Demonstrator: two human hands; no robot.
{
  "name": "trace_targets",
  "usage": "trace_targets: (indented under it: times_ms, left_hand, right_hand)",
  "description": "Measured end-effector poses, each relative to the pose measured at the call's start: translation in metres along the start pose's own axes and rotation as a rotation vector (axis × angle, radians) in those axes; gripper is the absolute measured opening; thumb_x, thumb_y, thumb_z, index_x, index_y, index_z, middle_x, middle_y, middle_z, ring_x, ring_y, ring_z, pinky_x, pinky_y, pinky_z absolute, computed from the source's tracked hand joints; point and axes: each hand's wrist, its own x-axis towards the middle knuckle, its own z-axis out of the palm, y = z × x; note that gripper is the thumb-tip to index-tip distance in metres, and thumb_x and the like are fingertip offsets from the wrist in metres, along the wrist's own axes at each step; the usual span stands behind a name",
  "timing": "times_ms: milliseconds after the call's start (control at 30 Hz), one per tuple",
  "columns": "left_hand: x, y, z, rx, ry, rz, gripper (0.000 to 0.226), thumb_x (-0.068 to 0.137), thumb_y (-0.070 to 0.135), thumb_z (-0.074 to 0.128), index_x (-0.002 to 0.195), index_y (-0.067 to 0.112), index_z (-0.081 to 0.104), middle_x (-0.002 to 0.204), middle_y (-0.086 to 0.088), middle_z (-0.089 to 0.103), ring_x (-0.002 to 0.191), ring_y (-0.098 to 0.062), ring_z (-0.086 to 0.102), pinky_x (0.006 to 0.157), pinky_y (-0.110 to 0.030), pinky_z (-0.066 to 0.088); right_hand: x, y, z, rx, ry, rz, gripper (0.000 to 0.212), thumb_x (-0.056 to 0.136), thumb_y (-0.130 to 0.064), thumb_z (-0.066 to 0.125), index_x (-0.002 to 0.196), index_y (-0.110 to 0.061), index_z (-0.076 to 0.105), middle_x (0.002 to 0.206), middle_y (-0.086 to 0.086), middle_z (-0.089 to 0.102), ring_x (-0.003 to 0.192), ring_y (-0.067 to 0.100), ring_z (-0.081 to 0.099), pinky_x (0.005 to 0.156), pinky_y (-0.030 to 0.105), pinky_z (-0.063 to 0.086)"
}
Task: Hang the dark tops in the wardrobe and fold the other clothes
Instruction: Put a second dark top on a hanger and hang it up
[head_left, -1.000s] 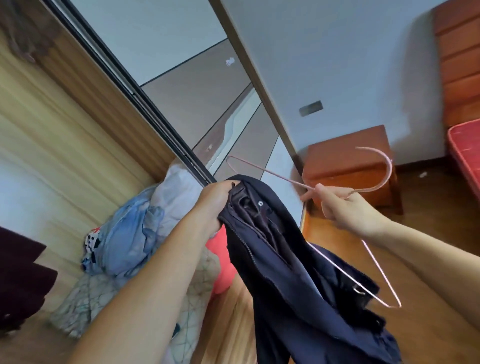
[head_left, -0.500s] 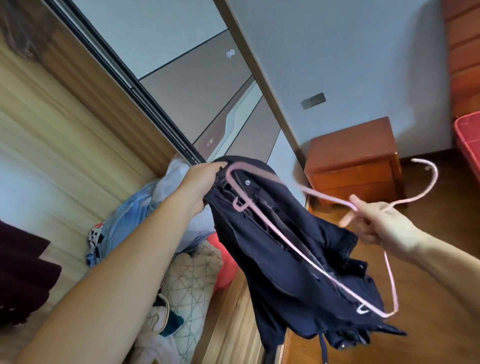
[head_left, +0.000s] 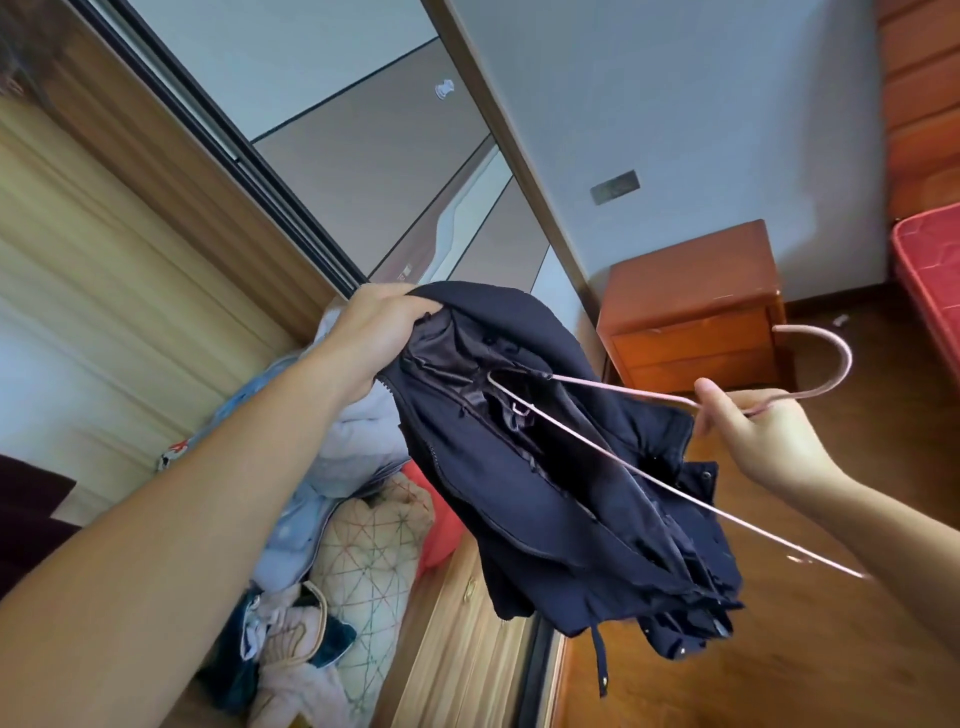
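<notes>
My left hand (head_left: 376, 332) grips the collar edge of a dark navy jacket (head_left: 545, 493), which hangs open and bunched in mid-air in front of me. My right hand (head_left: 753, 431) pinches the neck of a thin pink wire hanger (head_left: 623, 457), its hook curving up to the right. One end of the hanger pokes into the jacket's lined inside near the collar; the other arm lies across the fabric toward the lower right.
An open wardrobe (head_left: 130, 249) with wooden walls stands on the left, with a pile of light blue, patterned and red clothes (head_left: 337, 493) on its floor. A sliding door (head_left: 363, 171) sits behind. An orange-brown bedside cabinet (head_left: 691, 312) and a red mattress (head_left: 930, 260) are at the right.
The hanger's end has slid from on top of the jacket into its inside near the collar. My right hand has shifted down and right a little; my left hand still holds the collar.
</notes>
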Motion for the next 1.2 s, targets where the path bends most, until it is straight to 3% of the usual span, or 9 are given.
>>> trace_targets:
  times_ms: [133,333,533,633,767,900,1000,1100,1200]
  left_hand:
    - [-0.004,0.007,0.006,0.107,-0.065,0.068,0.017,0.079,0.015,0.061,0.088,0.004,0.07,0.075,-0.004,0.068,0.067,-0.016,0.062,0.062,-0.027,0.044]
    - [-0.01,0.019,0.031,0.2,-0.063,0.22,0.035,0.085,0.014,0.058,0.051,0.019,0.05,0.042,0.014,0.043,0.044,-0.005,0.04,0.045,-0.017,0.031]
    - [-0.008,-0.005,0.046,0.494,-0.157,0.349,0.021,0.087,0.022,0.056,0.072,0.012,0.064,0.07,-0.004,0.058,0.07,-0.013,0.049,0.063,-0.026,0.037]
    - [-0.01,-0.015,0.048,0.612,-0.125,0.478,0.018,0.084,0.034,0.05,0.082,0.029,0.067,0.088,0.011,0.06,0.091,-0.017,0.056,0.079,-0.033,0.044]
    - [-0.018,-0.018,0.064,0.561,-0.245,0.492,0.042,0.084,0.056,0.038,0.103,0.028,0.063,0.092,0.01,0.069,0.091,-0.019,0.064,0.081,-0.041,0.052]
    - [-0.018,-0.028,0.079,0.549,-0.267,0.524,0.057,0.081,0.067,0.04,0.097,0.018,0.063,0.084,0.003,0.069,0.082,-0.02,0.064,0.075,-0.047,0.053]
    - [-0.017,-0.029,0.095,0.581,-0.189,0.497,0.056,0.084,0.066,0.043,0.096,0.015,0.062,0.082,0.0,0.067,0.079,-0.023,0.061,0.073,-0.048,0.053]
    - [-0.01,-0.03,0.101,0.554,-0.11,0.463,0.045,0.09,0.056,0.05,0.092,0.012,0.062,0.08,-0.002,0.065,0.078,-0.024,0.059,0.073,-0.048,0.052]
    - [-0.005,-0.032,0.098,0.517,-0.068,0.442,0.04,0.091,0.052,0.053,0.088,0.013,0.061,0.079,-0.002,0.064,0.078,-0.024,0.058,0.071,-0.042,0.051]
  right_hand:
    - [0.0,-0.015,0.004,0.055,0.042,-0.024,0.055,0.098,-0.043,0.05,0.052,-0.015,0.062,0.038,-0.007,0.045,0.035,0.006,0.041,0.042,0.011,0.031]
    - [-0.003,-0.054,0.018,-0.116,-0.143,-0.298,0.056,0.095,-0.043,0.048,0.045,-0.018,0.051,0.043,-0.011,0.05,0.045,0.005,0.047,0.049,0.015,0.032]
    - [0.025,-0.091,0.023,-0.029,-0.102,-0.257,0.061,0.099,-0.034,0.049,0.043,-0.015,0.036,0.039,-0.007,0.036,0.042,0.011,0.033,0.048,0.026,0.029]
    - [0.025,-0.097,0.016,0.077,-0.138,-0.22,0.059,0.098,-0.034,0.05,0.044,-0.015,0.032,0.042,-0.006,0.031,0.045,0.011,0.028,0.048,0.028,0.027]
    - [0.033,-0.104,0.009,0.059,-0.158,-0.2,0.057,0.097,-0.033,0.05,0.049,-0.013,0.028,0.048,0.003,0.028,0.049,0.012,0.025,0.05,0.031,0.024]
    - [0.038,-0.094,0.005,-0.057,-0.158,-0.199,0.06,0.096,-0.034,0.056,0.043,-0.019,0.033,0.039,-0.008,0.033,0.042,0.008,0.03,0.047,0.023,0.024]
    - [0.035,-0.075,0.007,-0.142,0.065,-0.2,0.024,0.087,-0.046,0.065,0.076,-0.025,0.061,0.075,-0.011,0.059,0.069,0.002,0.051,0.063,0.016,0.04]
    - [0.013,-0.048,0.006,-0.244,0.223,-0.378,0.043,0.082,-0.037,0.068,0.118,-0.019,0.054,0.115,0.0,0.049,0.11,0.012,0.045,0.094,0.019,0.04]
    - [-0.026,-0.008,0.021,-0.439,-0.05,-0.448,0.014,0.084,-0.033,0.056,0.092,-0.022,0.058,0.085,-0.009,0.052,0.077,0.022,0.058,0.066,0.036,0.05]
